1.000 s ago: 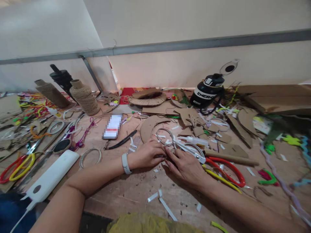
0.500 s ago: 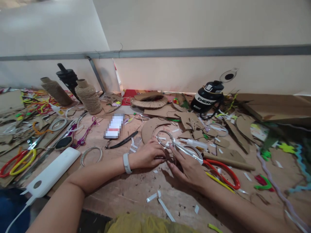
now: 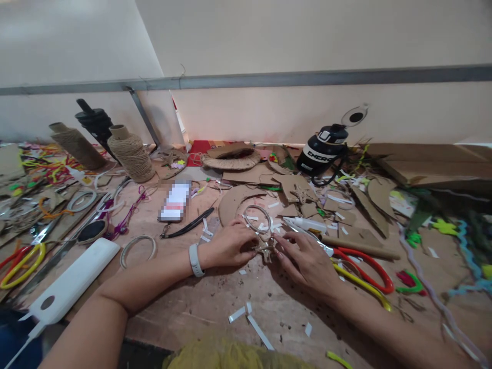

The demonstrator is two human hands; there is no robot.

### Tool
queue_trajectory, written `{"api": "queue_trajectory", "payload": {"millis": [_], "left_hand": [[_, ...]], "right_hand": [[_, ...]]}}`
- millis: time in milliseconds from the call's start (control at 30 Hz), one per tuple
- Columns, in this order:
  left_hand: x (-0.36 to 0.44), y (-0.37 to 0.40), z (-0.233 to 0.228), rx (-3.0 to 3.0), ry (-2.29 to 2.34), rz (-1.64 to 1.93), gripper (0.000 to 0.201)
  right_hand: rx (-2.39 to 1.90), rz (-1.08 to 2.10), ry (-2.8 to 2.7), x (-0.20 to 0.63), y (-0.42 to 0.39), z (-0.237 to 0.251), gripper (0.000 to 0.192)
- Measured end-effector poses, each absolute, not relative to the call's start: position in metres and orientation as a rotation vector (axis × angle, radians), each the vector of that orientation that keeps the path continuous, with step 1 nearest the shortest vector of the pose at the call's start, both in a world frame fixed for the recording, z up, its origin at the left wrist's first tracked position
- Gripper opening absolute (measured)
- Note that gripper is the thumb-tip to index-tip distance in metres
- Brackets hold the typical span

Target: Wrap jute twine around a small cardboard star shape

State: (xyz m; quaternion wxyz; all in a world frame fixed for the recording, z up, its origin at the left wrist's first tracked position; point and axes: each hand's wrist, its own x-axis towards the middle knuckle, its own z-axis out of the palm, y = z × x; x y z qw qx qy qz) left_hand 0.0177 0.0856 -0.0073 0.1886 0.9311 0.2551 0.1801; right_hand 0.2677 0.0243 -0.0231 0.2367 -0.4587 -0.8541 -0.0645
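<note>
Between my hands is a small brown star that looks wrapped in twine, held low over the table. My left hand pinches its left side with closed fingers. At its right side, the fingertips of my right hand are closed on an edge of it; part of the star is hidden by the fingers. A silvery ring lies just beyond the fingertips. Scissors with red and yellow handles lie under and beside my right hand. A similar twine star rests on cardboard farther back.
Cardboard scraps and a black bottle stand behind my hands. To the left are a phone, a pale ring, a white glue gun and a twine spool. White paper strips lie in front.
The brown star has turned and shows more clearly between my fingers. My right hand has moved slightly away from my left, and the scissors beside it have shifted, their handles spreading apart.
</note>
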Motion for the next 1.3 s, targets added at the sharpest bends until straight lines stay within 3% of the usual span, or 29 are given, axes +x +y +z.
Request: {"api": "queue_trajectory", "payload": {"millis": [167, 367, 667, 1033, 1300], "left_hand": [[0.016, 0.086, -0.005, 2.62, 0.687, 0.609, 0.035], [0.02, 0.086, -0.007, 2.535, 0.896, 0.675, 0.022], [0.023, 0.083, -0.012, 2.51, 1.008, 0.549, 0.036], [0.024, 0.083, -0.009, 2.472, 0.944, 0.512, 0.022], [0.023, 0.085, -0.011, 2.492, 0.927, 0.514, 0.022]], "right_hand": [[-1.233, -0.213, -2.349, 0.259, 0.024, -0.023, 0.037], [-1.24, 0.074, -2.282, 0.251, 0.038, -0.023, 0.027], [-1.31, 0.596, -2.197, 0.244, 0.07, -0.021, 0.02], [-1.347, 0.708, -2.089, 0.242, 0.073, -0.027, 0.015], [-1.4, 0.731, -2.046, 0.239, 0.073, -0.031, 0.016]]}}
